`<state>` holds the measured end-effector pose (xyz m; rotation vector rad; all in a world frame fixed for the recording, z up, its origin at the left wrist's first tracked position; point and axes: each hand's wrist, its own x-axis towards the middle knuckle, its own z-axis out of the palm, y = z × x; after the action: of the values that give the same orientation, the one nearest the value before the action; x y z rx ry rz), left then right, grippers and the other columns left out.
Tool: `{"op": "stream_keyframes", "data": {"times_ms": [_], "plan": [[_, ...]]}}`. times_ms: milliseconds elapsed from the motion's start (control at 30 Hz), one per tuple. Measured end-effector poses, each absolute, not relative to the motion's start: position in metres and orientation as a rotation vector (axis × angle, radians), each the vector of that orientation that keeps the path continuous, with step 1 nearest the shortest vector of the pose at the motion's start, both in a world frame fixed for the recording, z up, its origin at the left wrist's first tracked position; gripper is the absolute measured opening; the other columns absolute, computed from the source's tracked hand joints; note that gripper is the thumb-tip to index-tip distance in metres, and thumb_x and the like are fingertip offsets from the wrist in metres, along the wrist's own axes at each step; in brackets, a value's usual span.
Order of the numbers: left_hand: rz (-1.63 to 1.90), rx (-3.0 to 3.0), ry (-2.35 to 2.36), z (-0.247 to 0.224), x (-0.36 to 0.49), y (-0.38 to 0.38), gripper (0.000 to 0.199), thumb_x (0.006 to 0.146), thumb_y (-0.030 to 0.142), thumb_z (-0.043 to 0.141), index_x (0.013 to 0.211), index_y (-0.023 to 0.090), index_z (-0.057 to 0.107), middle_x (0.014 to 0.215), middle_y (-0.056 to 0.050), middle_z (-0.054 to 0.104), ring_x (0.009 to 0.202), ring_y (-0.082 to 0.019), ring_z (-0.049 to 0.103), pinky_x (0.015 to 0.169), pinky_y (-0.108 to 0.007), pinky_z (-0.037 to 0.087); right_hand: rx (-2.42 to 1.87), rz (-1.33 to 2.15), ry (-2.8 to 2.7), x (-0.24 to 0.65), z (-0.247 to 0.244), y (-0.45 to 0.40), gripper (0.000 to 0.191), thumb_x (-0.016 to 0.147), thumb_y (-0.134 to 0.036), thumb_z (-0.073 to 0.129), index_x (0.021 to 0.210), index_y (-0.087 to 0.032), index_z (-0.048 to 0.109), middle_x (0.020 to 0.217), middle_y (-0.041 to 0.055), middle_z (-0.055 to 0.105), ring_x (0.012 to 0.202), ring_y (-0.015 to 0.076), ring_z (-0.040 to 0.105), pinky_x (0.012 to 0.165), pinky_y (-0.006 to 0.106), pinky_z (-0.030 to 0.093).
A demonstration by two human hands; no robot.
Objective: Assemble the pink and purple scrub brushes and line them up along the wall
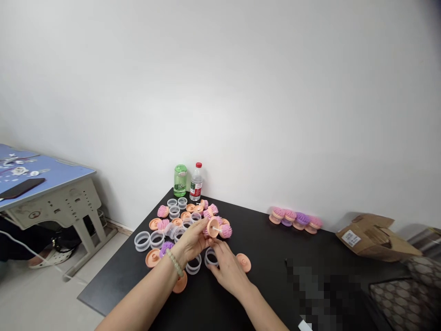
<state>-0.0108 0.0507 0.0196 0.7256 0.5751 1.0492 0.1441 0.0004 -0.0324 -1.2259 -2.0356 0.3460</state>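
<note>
My left hand (193, 240), with a beaded bracelet at the wrist, is closed on a peach round brush head (213, 227), its hollow side and white stem facing me. Pink bristles (226, 231) of another brush show just beside it. My right hand (228, 269) has its fingers around a clear plastic ring (210, 257) close to the table. A second clear ring (193, 265) lies between my wrists, and a peach disc (244, 262) sits right of my right hand. Under my left forearm a peach disc (180, 282) is partly hidden.
Several clear rings (142, 241), peach discs (152, 258) and bristle heads (163, 211) spread over the black table (120, 285). At the wall stand a green bottle (180, 181) and a red-capped bottle (196, 184). Assembled brushes (295, 219) line up rightward, before a paper bag (375, 236).
</note>
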Motion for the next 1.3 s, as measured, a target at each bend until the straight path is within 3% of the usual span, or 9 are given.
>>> {"op": "stream_keyframes", "data": {"times_ms": [167,333,567,733,900,1300], "plan": [[1.048,0.713,0.539,0.022,0.001,0.04,0.033,0.073,0.036,0.087,0.083,0.015,0.064,0.072,0.0,0.065,0.065,-0.01,0.063,0.066,-0.023,0.05,-1.256,0.439,-1.647,0.187,-0.029,-0.007,0.034,0.089,-0.025,0.057,0.122,-0.02,0.055,0.112,0.0122,0.068,0.099,0.0262,0.071,0.083,0.04,0.061],[1.072,0.743,0.544,0.015,0.01,0.022,0.039,0.066,0.03,0.092,0.091,0.015,0.067,0.085,-0.002,0.066,0.073,-0.011,0.062,0.072,-0.026,0.048,-1.002,0.735,-1.21,0.199,-0.024,-0.018,0.044,0.085,-0.041,0.072,0.122,-0.022,0.058,0.122,0.0138,0.068,0.104,0.025,0.072,0.088,0.034,0.06],[1.024,0.891,0.512,0.01,0.008,0.008,0.044,0.065,0.034,0.092,0.095,0.016,0.066,0.09,-0.003,0.062,0.081,-0.015,0.059,0.075,-0.029,0.05,-1.037,0.664,-1.475,0.187,-0.019,-0.035,0.039,0.091,-0.031,0.065,0.128,-0.022,0.057,0.131,0.0152,0.063,0.103,0.0247,0.073,0.082,0.032,0.064],[1.005,0.97,0.522,0.011,0.006,0.004,0.046,0.064,0.036,0.093,0.092,0.016,0.063,0.085,-0.001,0.06,0.076,-0.012,0.055,0.068,-0.024,0.046,-1.077,0.499,-1.597,0.188,-0.014,-0.043,0.037,0.092,-0.026,0.063,0.129,-0.024,0.057,0.126,0.0125,0.067,0.102,0.0244,0.074,0.079,0.03,0.066],[0.962,1.004,0.533,0.015,0.003,0.001,0.048,0.062,0.038,0.093,0.09,0.016,0.06,0.081,0.0,0.06,0.07,-0.013,0.057,0.066,-0.027,0.048,-1.047,0.236,-1.695,0.19,-0.011,-0.047,0.038,0.092,-0.022,0.064,0.13,-0.024,0.061,0.123,0.0116,0.068,0.106,0.0249,0.072,0.08,0.029,0.066],[0.909,0.984,0.582,0.016,0.004,-0.001,0.047,0.063,0.042,0.091,0.09,0.013,0.065,0.077,-0.002,0.065,0.062,-0.013,0.061,0.061,-0.026,0.051,-0.962,-0.029,-1.831,0.189,0.002,-0.053,0.047,0.092,-0.011,0.061,0.136,-0.028,0.059,0.119,0.0102,0.07,0.108,0.0279,0.07,0.087,0.042,0.064]]}}
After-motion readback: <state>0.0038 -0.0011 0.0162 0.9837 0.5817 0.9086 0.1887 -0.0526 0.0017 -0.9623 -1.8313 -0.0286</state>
